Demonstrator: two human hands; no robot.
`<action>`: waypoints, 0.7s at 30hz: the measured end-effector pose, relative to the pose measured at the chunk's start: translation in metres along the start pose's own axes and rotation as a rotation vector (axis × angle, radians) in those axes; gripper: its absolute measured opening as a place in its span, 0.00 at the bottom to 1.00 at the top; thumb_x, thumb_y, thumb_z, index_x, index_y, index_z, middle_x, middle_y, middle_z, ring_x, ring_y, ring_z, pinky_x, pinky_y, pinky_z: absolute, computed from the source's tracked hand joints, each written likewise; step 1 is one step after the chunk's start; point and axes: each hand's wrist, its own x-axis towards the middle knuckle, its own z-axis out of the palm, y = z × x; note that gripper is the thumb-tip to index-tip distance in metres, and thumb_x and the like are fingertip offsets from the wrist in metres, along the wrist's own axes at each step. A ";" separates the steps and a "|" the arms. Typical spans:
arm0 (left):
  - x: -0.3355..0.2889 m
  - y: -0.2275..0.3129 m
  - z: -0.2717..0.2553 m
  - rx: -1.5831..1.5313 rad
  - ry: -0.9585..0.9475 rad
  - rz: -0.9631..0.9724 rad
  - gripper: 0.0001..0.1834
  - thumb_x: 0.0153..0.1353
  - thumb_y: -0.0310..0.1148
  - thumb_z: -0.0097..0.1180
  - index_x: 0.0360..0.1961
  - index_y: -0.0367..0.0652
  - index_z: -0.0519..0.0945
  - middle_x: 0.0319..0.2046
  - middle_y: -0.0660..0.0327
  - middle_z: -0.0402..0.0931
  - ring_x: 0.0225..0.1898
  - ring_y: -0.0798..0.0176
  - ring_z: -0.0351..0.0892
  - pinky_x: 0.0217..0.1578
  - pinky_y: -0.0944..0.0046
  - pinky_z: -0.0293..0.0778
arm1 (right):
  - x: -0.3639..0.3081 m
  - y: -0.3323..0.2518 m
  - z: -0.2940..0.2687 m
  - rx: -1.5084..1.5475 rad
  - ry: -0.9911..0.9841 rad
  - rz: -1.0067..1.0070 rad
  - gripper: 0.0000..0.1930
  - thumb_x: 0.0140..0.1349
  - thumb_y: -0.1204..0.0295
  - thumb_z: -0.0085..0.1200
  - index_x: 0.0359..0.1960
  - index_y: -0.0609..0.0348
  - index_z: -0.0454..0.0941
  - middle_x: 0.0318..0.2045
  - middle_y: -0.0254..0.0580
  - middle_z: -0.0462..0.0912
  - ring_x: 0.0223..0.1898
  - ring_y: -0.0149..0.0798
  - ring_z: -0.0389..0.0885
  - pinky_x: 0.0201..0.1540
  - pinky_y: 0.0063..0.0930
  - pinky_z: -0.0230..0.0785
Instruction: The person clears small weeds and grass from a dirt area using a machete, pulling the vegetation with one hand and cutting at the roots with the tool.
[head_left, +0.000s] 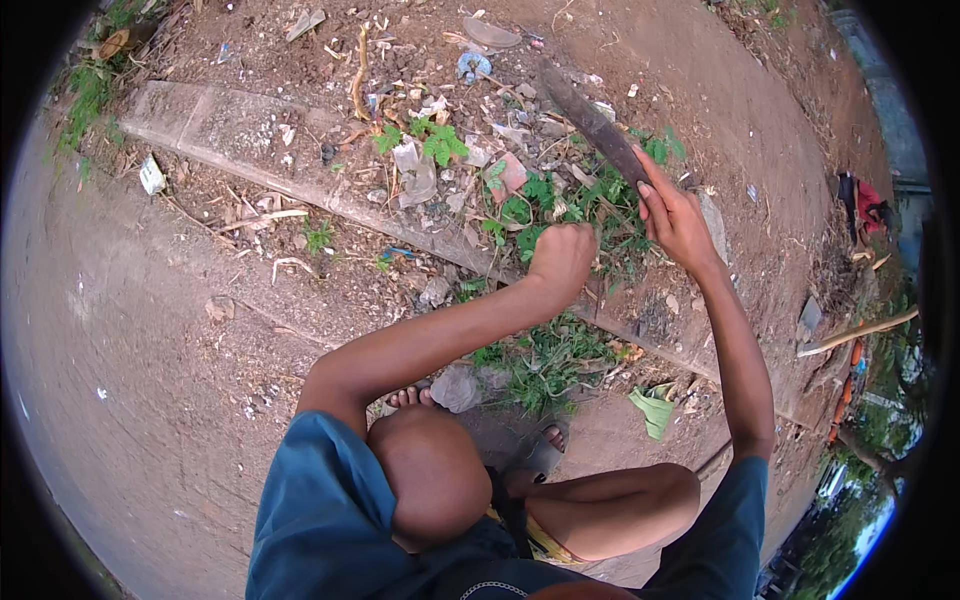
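My right hand [682, 222] grips a machete [592, 122], its dark, worn blade pointing up and to the left above the littered ground. The handle is mostly covered by my fingers. My left hand [563, 262] is closed in a fist at the green weeds [530, 205] growing along the concrete kerb [390, 222]. Its fingers face away, and leafy stems come up against it. More weeds lie to the right, between my two hands. Below the kerb, close to my feet, is a clump of grass [548, 372].
Rubbish, including a crumpled blue plastic piece [473, 67] and a pinkish scrap [508, 174], covers the soil beyond the kerb. A grey stone [457, 388] sits by my bare toes. A green leaf [653, 411] lies right of my sandal [538, 455]; a wooden stick [858, 333] is farther right.
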 end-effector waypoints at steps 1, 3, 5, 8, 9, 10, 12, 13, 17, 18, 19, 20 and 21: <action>-0.001 0.000 0.002 -0.003 0.018 -0.002 0.03 0.54 0.28 0.55 0.31 0.42 0.77 0.24 0.59 0.81 0.26 0.62 0.84 0.23 0.65 0.78 | 0.001 -0.001 -0.001 0.020 0.062 0.017 0.25 0.72 0.71 0.42 0.70 0.39 0.60 0.17 0.35 0.71 0.16 0.27 0.70 0.24 0.28 0.68; -0.002 0.001 0.004 -0.024 0.036 -0.005 0.03 0.54 0.28 0.54 0.31 0.42 0.77 0.24 0.58 0.81 0.25 0.61 0.84 0.23 0.65 0.78 | 0.000 -0.001 0.003 0.110 0.178 -0.077 0.25 0.72 0.70 0.43 0.70 0.39 0.60 0.17 0.34 0.70 0.17 0.25 0.70 0.24 0.27 0.68; -0.003 -0.001 0.005 -0.057 0.044 -0.007 0.03 0.54 0.27 0.54 0.31 0.42 0.76 0.24 0.58 0.81 0.25 0.60 0.84 0.23 0.65 0.78 | 0.002 0.003 0.015 -0.076 0.003 -0.074 0.26 0.71 0.72 0.43 0.70 0.36 0.59 0.17 0.41 0.71 0.17 0.34 0.71 0.26 0.32 0.69; -0.002 -0.005 -0.002 -0.044 0.063 0.049 0.04 0.54 0.28 0.54 0.31 0.43 0.76 0.24 0.58 0.81 0.25 0.61 0.84 0.23 0.64 0.78 | 0.002 0.013 0.021 -0.180 -0.288 0.038 0.28 0.69 0.72 0.43 0.70 0.33 0.57 0.19 0.55 0.74 0.20 0.52 0.73 0.30 0.47 0.69; -0.003 -0.007 -0.006 -0.045 0.077 0.053 0.04 0.54 0.28 0.55 0.31 0.42 0.76 0.23 0.57 0.81 0.25 0.60 0.84 0.23 0.64 0.78 | 0.002 0.016 0.018 -0.295 -0.249 -0.051 0.28 0.69 0.72 0.44 0.70 0.33 0.57 0.19 0.55 0.74 0.20 0.52 0.73 0.30 0.47 0.68; -0.003 -0.007 -0.011 -0.054 0.066 0.048 0.04 0.53 0.28 0.55 0.31 0.42 0.76 0.23 0.57 0.81 0.25 0.59 0.84 0.23 0.63 0.78 | 0.004 0.020 0.015 -0.437 -0.245 -0.068 0.29 0.69 0.72 0.45 0.70 0.33 0.57 0.19 0.54 0.74 0.20 0.52 0.73 0.30 0.48 0.66; -0.007 -0.009 -0.023 -0.100 0.017 0.047 0.05 0.54 0.29 0.55 0.32 0.41 0.76 0.23 0.56 0.81 0.25 0.56 0.84 0.24 0.61 0.78 | 0.003 0.026 0.012 -0.525 -0.262 -0.039 0.30 0.68 0.73 0.45 0.70 0.32 0.57 0.20 0.52 0.76 0.21 0.51 0.75 0.30 0.46 0.68; -0.010 -0.010 -0.030 -0.134 -0.012 0.049 0.06 0.56 0.30 0.55 0.32 0.39 0.76 0.24 0.55 0.81 0.26 0.54 0.84 0.25 0.59 0.79 | 0.002 0.028 0.012 -0.528 -0.249 -0.032 0.30 0.68 0.73 0.45 0.70 0.32 0.57 0.20 0.50 0.76 0.21 0.49 0.76 0.31 0.45 0.69; -0.020 -0.028 -0.056 -0.516 0.060 -0.031 0.15 0.63 0.37 0.54 0.41 0.35 0.76 0.24 0.51 0.81 0.28 0.43 0.82 0.31 0.52 0.79 | -0.010 0.035 0.022 -0.358 -0.202 -0.007 0.29 0.69 0.74 0.43 0.70 0.34 0.58 0.22 0.47 0.78 0.22 0.45 0.79 0.31 0.43 0.72; -0.020 -0.039 -0.061 -0.532 0.114 -0.110 0.17 0.63 0.40 0.54 0.44 0.35 0.76 0.26 0.49 0.81 0.30 0.42 0.82 0.33 0.51 0.78 | -0.013 0.036 0.025 -0.259 -0.199 0.035 0.29 0.69 0.75 0.42 0.70 0.35 0.58 0.23 0.47 0.79 0.23 0.44 0.80 0.32 0.43 0.72; -0.016 -0.054 -0.066 -0.543 0.193 -0.177 0.20 0.64 0.43 0.54 0.46 0.35 0.75 0.28 0.47 0.81 0.32 0.40 0.82 0.35 0.49 0.78 | -0.016 0.036 0.027 -0.234 -0.188 0.042 0.28 0.70 0.75 0.42 0.70 0.36 0.58 0.23 0.45 0.79 0.23 0.42 0.80 0.31 0.41 0.73; -0.011 -0.066 -0.068 -0.551 0.288 -0.235 0.22 0.65 0.45 0.53 0.49 0.36 0.75 0.30 0.45 0.81 0.34 0.39 0.81 0.37 0.48 0.77 | -0.018 0.036 0.029 -0.189 -0.176 0.051 0.27 0.70 0.74 0.41 0.70 0.37 0.58 0.23 0.44 0.79 0.23 0.39 0.80 0.31 0.39 0.73; -0.007 -0.076 -0.069 -0.492 0.263 -0.246 0.24 0.65 0.47 0.53 0.49 0.36 0.75 0.33 0.43 0.80 0.36 0.39 0.81 0.38 0.47 0.77 | -0.020 0.034 0.030 -0.144 -0.164 0.060 0.27 0.71 0.74 0.40 0.70 0.39 0.58 0.24 0.42 0.79 0.24 0.37 0.81 0.31 0.37 0.74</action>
